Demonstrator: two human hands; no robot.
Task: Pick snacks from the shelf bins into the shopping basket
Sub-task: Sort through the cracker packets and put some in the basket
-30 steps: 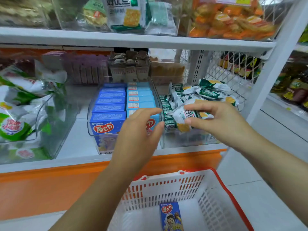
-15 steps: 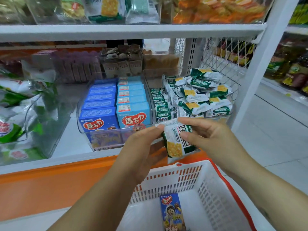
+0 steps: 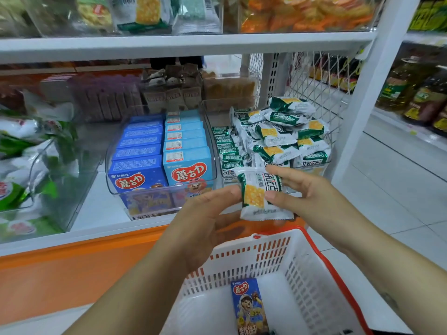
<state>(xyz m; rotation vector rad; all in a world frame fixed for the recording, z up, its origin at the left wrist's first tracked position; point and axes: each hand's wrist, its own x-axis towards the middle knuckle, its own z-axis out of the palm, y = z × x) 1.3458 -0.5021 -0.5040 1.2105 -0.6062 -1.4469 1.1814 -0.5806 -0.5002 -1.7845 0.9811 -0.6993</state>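
Packet: one green-and-white cracker packet is held between both hands, in front of the shelf edge and above the basket's far rim; it is not yet in the basket.
Right hand: thumb and fingers are pinched on the packet's right side; the weight is judged to be carried here.
Left hand: fingers are nearly straight, tips touching the left edge; judged steadying only.
Basket: white with a red rim, placed directly below for a short drop; one blue snack box lies inside.
Right bin: clear, heaped with matching packets.
Middle bin: clear, two rows of blue boxes stood upright.
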